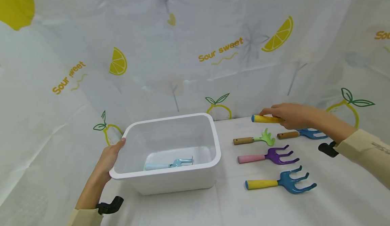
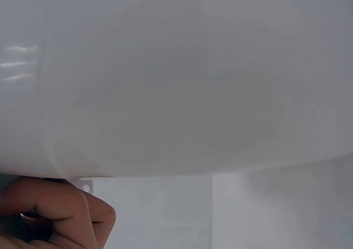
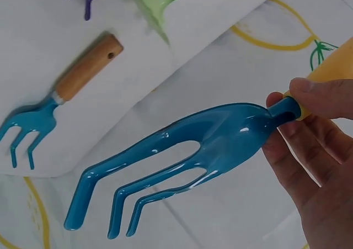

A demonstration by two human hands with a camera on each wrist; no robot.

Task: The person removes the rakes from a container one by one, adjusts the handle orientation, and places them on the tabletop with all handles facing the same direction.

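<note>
In the head view my left hand (image 1: 109,158) grips the left rim of a white plastic bin (image 1: 179,182); in the left wrist view its curled fingers show below the bin's wall. A light blue hand rake (image 1: 164,165) lies on the bin's floor. Over the back right of the table, my right hand (image 1: 294,116) holds a hand rake by its yellow handle (image 1: 265,119). The right wrist view shows its blue three-pronged head (image 3: 220,138), with thumb and fingers pinching around the neck end of the handle. It is raised above the table.
Right of the bin lie a green hand rake (image 1: 265,137) with a wooden handle, a purple rake (image 1: 274,156) with a pink handle, and a blue rake (image 1: 289,182) with a yellow handle. Another blue rake (image 1: 310,134), wooden-handled, lies under my right forearm. A lemon-print sheet (image 1: 170,49) hangs behind.
</note>
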